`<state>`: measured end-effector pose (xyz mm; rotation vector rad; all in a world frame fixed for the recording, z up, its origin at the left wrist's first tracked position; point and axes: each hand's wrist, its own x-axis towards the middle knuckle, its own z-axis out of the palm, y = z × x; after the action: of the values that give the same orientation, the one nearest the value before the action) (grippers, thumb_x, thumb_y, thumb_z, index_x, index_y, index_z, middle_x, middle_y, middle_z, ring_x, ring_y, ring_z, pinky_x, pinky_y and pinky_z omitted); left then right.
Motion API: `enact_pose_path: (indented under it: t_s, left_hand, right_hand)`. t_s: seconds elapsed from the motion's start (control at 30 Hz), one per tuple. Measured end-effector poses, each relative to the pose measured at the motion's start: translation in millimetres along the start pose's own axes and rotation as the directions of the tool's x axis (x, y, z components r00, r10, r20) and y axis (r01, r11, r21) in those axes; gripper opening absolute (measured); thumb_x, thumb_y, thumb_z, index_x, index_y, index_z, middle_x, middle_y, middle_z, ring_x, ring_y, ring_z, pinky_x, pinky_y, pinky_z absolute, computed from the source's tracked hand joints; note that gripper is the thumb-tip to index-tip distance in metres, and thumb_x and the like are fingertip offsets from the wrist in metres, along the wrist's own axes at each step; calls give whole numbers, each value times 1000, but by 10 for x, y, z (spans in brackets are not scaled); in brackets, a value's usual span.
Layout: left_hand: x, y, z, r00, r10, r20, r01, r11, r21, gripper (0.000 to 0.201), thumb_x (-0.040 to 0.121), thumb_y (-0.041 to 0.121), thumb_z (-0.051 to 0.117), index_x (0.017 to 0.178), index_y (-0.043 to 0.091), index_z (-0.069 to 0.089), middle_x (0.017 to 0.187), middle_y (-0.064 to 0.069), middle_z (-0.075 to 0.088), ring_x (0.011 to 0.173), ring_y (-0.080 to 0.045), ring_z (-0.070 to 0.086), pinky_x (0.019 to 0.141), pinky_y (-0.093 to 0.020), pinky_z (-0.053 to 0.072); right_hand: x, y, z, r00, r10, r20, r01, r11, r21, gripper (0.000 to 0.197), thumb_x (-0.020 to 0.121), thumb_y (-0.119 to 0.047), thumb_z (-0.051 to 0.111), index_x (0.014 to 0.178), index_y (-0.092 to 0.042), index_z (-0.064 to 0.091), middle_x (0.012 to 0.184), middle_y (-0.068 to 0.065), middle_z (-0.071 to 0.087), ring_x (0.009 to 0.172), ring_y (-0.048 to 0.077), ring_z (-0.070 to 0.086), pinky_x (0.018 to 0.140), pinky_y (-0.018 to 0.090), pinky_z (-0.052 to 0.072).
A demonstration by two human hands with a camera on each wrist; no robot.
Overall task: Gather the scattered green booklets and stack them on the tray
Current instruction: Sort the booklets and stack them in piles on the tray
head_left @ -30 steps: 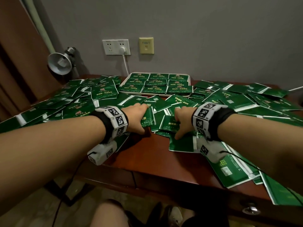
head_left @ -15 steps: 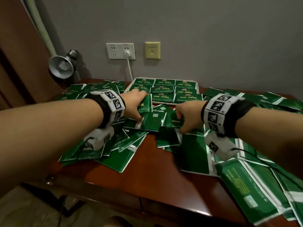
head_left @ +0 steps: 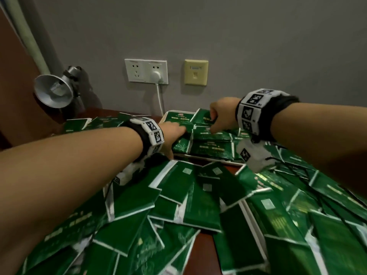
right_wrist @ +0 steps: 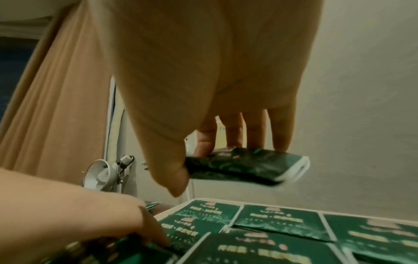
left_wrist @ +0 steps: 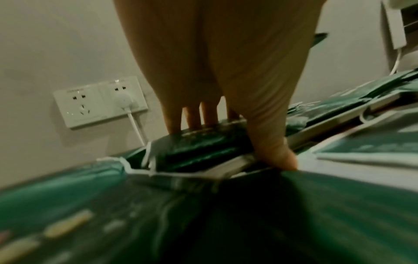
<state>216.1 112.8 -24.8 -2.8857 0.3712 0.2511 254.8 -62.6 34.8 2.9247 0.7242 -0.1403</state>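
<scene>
Two bundles of booklets arriving at the tray

Nearest to the viewer, in front of the tray (head_left: pixel 213 160): a thick scatter of loose green booklets (head_left: pixel 190 195), overlapping in all directions, with only small patches of the brown desk (head_left: pixel 204 253) showing between them. Many still to gather, so the task looks far from finished.

At the tray's near left corner: the left hand (head_left: pixel 174 135), lowered onto the tray, fingers above and thumb (left_wrist: pixel 276 153) below, clamped on a small bundle of booklets (head_left: pixel 181 144). In the left wrist view the bundle sits at the tray's white rim, touching or almost touching the booklets already laid there; which of the two, cannot tell.

Above the tray's far middle: the right hand (head_left: pixel 222 116), higher than the left one, fingers (right_wrist: pixel 256 132) on top and thumb underneath, pinching a second bundle (right_wrist: pixel 246 166) clear of the tray, in the air.

On the tray itself: rows of booklets (right_wrist: pixel 278 221) lying flat, side by side, covers up.

Behind the tray, at the wall: a white socket (head_left: pixel 146 71) with a plug, a yellowish plate (head_left: pixel 196 72), and a clamp lamp (head_left: pixel 53 90) to the left.

Step in hand, by judgement: placing. Next move probably needs setting each bundle squarely on one existing pile, edges aligned, then a gentle release so nothing slides off.
</scene>
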Motion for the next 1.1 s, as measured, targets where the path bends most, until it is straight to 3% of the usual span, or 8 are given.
enact_pose_path:
  t_s: [0.23, 0.37, 0.5, 0.63, 0.8, 0.97, 1.1]
  left_hand:
    - [220, -306, 237, 999, -51, 13, 53, 990, -129, 93, 66, 54, 82, 137, 13, 38, 134, -12, 44, 122, -30, 42, 100, -40, 42]
    - [126, -442, 281, 966, -253, 50, 254, 967, -20, 89, 67, 59, 78, 134, 15, 40, 137, -15, 37, 127, -37, 36, 100, -49, 42]
    - [70, -448, 283, 950, -305, 61, 308, 950, -50, 81, 66, 60, 79, 127, 16, 47, 126, -14, 49, 116, -34, 47, 93, -44, 45]
    - [60, -429, 277, 938, -341, 63, 346, 918, -194, 80, 63, 54, 84, 122, 15, 46, 116, -8, 59, 105, -30, 57, 89, -42, 51]
    - [-67, -493, 317, 896, -432, 104, 444, 862, -244, 73, 76, 48, 77, 130, 16, 39, 125, -8, 51, 121, -28, 43, 89, -39, 41]
    - [-163, -703, 382, 862, -467, 195, 496, 858, -136, 71, 82, 58, 65, 135, 18, 39, 133, -6, 54, 126, -30, 41, 102, -40, 33]
    - [-214, -726, 401, 876, -476, 80, 482, 870, -105, 73, 78, 59, 68, 136, 24, 42, 135, -7, 48, 127, -32, 39, 101, -42, 34]
  right_hand:
    - [896, -491, 149, 997, -65, -39, 65, 998, -4, 43, 81, -37, 72, 110, -6, 65, 108, 13, 67, 91, 29, 62, 77, 35, 50]
    - [1120, -705, 274, 993, -120, -2, 120, 993, -4, 41, 79, -37, 73, 109, -9, 67, 107, 12, 68, 97, 30, 64, 81, 36, 52]
    - [1161, -803, 330, 990, -125, 56, 127, 992, -20, 43, 84, -37, 70, 117, -11, 63, 114, 10, 66, 103, 29, 62, 87, 35, 51]
    - [1107, -784, 381, 989, -136, 53, 135, 990, 27, 42, 87, -39, 66, 119, -11, 63, 116, 10, 66, 104, 29, 62, 91, 36, 51]
    - [1062, -649, 510, 994, -97, 40, 97, 995, 7, 47, 80, -51, 67, 106, -12, 67, 104, 9, 68, 94, 27, 64, 86, 37, 53]
    - [1020, -569, 571, 997, -75, 30, 74, 997, 11, 52, 80, -55, 64, 108, -11, 65, 105, 9, 68, 95, 28, 64, 86, 37, 53]
    - [963, -647, 523, 994, -105, 0, 105, 994, 37, 74, 74, -72, 61, 121, -15, 54, 115, 6, 60, 102, 25, 58, 92, 40, 50]
